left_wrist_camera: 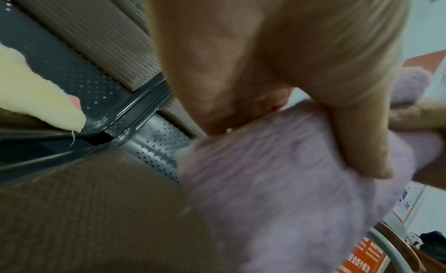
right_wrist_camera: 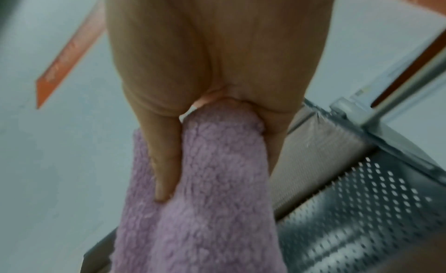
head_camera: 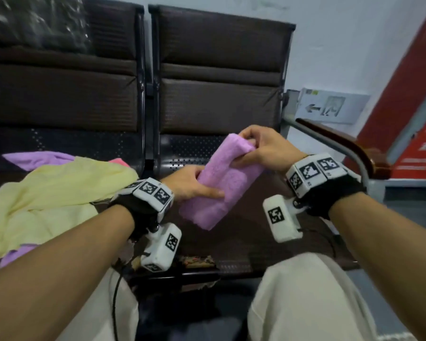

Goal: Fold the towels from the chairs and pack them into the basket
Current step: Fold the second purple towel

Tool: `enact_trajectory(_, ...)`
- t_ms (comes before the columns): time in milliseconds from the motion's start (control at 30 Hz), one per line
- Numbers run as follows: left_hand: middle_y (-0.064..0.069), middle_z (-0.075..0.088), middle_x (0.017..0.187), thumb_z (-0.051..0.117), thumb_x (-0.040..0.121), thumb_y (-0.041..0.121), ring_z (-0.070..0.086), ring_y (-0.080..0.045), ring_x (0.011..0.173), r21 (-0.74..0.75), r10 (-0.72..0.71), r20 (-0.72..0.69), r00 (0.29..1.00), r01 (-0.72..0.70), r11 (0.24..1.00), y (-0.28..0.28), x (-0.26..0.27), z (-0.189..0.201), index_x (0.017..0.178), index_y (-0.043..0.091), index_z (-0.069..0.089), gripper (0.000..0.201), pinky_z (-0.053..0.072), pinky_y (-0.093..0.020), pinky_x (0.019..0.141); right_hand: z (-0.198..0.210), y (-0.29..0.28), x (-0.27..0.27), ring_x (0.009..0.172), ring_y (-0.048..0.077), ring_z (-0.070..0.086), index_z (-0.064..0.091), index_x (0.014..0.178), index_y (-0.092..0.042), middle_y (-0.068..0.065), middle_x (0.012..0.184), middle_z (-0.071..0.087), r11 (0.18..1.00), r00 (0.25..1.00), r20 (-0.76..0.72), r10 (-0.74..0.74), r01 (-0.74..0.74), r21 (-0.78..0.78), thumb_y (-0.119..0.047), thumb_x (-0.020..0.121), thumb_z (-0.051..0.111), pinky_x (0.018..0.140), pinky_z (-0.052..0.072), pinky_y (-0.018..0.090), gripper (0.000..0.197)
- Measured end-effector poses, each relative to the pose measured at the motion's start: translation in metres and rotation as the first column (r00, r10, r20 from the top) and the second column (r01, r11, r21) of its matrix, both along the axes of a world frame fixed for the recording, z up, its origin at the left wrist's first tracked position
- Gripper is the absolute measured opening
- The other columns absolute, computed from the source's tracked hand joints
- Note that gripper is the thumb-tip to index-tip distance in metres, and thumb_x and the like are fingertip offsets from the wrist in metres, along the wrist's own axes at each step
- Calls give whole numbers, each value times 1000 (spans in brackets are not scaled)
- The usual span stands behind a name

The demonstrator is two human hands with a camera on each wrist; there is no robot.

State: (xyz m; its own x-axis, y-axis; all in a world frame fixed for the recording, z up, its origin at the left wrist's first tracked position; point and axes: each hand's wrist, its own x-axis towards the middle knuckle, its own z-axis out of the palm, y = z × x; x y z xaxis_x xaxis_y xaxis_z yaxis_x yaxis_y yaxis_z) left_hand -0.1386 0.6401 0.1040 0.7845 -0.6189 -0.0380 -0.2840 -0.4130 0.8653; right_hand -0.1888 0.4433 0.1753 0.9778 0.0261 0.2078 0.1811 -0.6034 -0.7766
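Folded pink towel point(head_camera: 221, 183) held in the air over the right-hand chair point(head_camera: 219, 70), tilted, far end higher than near end. Both hands on it.

Left hand point(head_camera: 190, 184) grips the towel's near half from the left side: thumb point(head_camera: 210, 193) laid across the top face, fingers wrapped underneath. Left wrist view confirms the thumb pressing into the pile; that view is blurred.

Right hand point(head_camera: 263, 146) holds the far end: fingers point(head_camera: 246, 137) curled over the top edge, thumb under, clamped on the fold. Right wrist view shows the towel end wedged between thumb and fingers.

Left of the held towel, on the left-hand chair seat point(head_camera: 64, 94): loose yellow towel point(head_camera: 47, 193) spread on top, purple towel point(head_camera: 37, 159) behind it, a bit of a pink-red one point(head_camera: 119, 162) at its far edge, more purple cloth point(head_camera: 15, 254) poking out under its near edge. All unfolded.

Basket not in any view.
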Motion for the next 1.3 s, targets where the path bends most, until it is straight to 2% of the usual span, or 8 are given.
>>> enact_trajectory(200, 6, 69, 86, 73, 77, 31, 64, -8, 76, 63, -39, 163, 986, 29, 998, -30, -30, 66, 88, 24, 65, 16, 51, -19, 64, 62, -41, -54, 80, 12, 64, 65, 86, -21, 0, 84, 69, 985, 964, 212, -161, 142, 99, -14, 59, 88, 79, 54, 33, 35)
enact_trajectory(333, -5, 65, 102, 61, 82, 30, 62, -21, 91, 247, -120, 344, 931, 33, 968, -76, -55, 108, 105, 13, 58, 29, 51, -34, 81, 60, -83, -109, 85, 17, 67, 66, 97, -8, 6, 90, 71, 925, 918, 239, -318, 245, 290, -16, 65, 85, 81, 55, 36, 38)
enact_trajectory(500, -5, 58, 93, 60, 84, 31, 53, -19, 75, 462, -299, 422, 856, 81, 883, -157, -108, 110, 94, 16, 51, 20, 39, -26, 56, 12, -141, -189, 76, 11, 64, 63, 89, -12, 2, 82, 70, 787, 886, 163, -434, 285, 548, 3, 70, 75, 73, 52, 24, 26)
enact_trajectory(567, -4, 59, 92, 62, 84, 31, 53, -19, 76, 503, -388, 389, 835, 161, 849, -188, -131, 88, 98, 15, 54, 23, 38, -23, 54, -15, -163, -223, 76, 11, 61, 61, 89, -13, 2, 83, 67, 746, 859, 119, -498, 354, 564, 9, 74, 70, 73, 49, 24, 27)
enact_trajectory(733, -13, 67, 97, 69, 82, 34, 61, -28, 92, 545, -617, 194, 763, 439, 714, -247, -184, -6, 100, 7, 65, 33, 46, -34, 81, -102, -200, -312, 73, 2, 61, 62, 90, -14, -1, 83, 67, 649, 775, -36, -631, 552, 524, 10, 78, 66, 73, 48, 17, 27)
enact_trajectory(1000, -17, 62, 113, 61, 86, 27, 59, -30, 103, 627, -756, -100, 647, 631, 456, -290, -276, -171, 109, 4, 58, 32, 42, -29, 80, -229, -210, -422, 68, 3, 61, 59, 101, -8, 6, 81, 66, 502, 612, -419, -671, 790, 352, 5, 80, 68, 68, 51, 18, 27)
enact_trajectory(1100, -16, 62, 115, 58, 88, 27, 58, -30, 104, 642, -798, -209, 565, 695, 324, -292, -309, -208, 108, 2, 56, 32, 39, -29, 78, -251, -212, -449, 80, 14, 57, 58, 95, -15, 6, 87, 62, 572, 545, -546, -637, 808, 140, -5, 81, 71, 75, 47, 32, 22)
enact_trajectory(1300, -14, 62, 117, 58, 90, 38, 58, -29, 108, 564, -861, -445, 246, 824, -55, -280, -378, -249, 117, 7, 57, 41, 42, -29, 87, -280, -216, -483, 97, 21, 54, 58, 111, -14, 2, 102, 58, 791, 343, -752, -562, 488, -369, -34, 87, 65, 81, 44, 29, 32)
